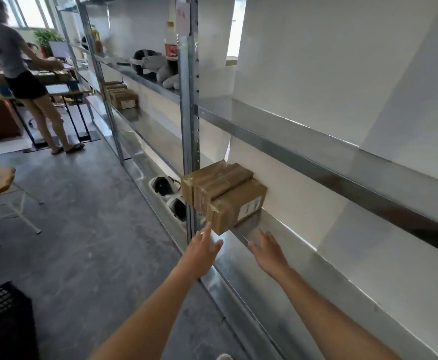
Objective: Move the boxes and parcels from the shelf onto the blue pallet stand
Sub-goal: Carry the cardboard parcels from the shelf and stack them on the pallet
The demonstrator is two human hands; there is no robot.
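Two taped brown cardboard boxes sit stacked on a metal shelf [262, 227]: a smaller one [216, 181] on top of a larger one with a white label [238, 206]. My left hand [203, 249] reaches out with straight fingers just below the lower box's near corner, holding nothing. My right hand [268, 252] is open over the shelf edge, a little short of the boxes. More brown boxes [123, 96] stand farther down the same shelf row. The blue pallet stand is not in view.
A shelf upright [190, 126] stands just left of the boxes. White shoes [169, 194] lie on the lowest shelf. A black crate [3, 318] is at the bottom left. A person [23, 74] stands at a table far left, and a stool [10, 198] is nearby.
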